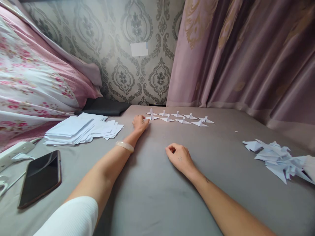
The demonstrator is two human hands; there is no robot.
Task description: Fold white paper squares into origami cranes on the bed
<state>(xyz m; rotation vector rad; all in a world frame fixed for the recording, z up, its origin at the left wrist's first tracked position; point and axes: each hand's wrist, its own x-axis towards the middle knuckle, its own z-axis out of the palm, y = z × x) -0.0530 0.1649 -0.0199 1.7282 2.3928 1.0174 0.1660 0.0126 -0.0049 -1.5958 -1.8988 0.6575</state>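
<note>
My left hand (140,122), a pale bangle on its wrist, reaches far forward with fingers closed at the wing of a folded white paper crane (152,117). That crane stands at the left end of the front row. Behind and to its right several more paper cranes (183,120) stand in two rows, wings spread. Nearer to me, my right hand (180,158) rests on the grey cloth with its fingers curled in. No object shows in it, though its palm is hidden.
On the left lie a stack of white paper sheets (71,127), a black flat item (104,106), a phone (40,178) and a white power strip (17,152). A heap of folded paper pieces (278,157) lies at right. Curtains (246,59) hang behind the grey surface (152,196).
</note>
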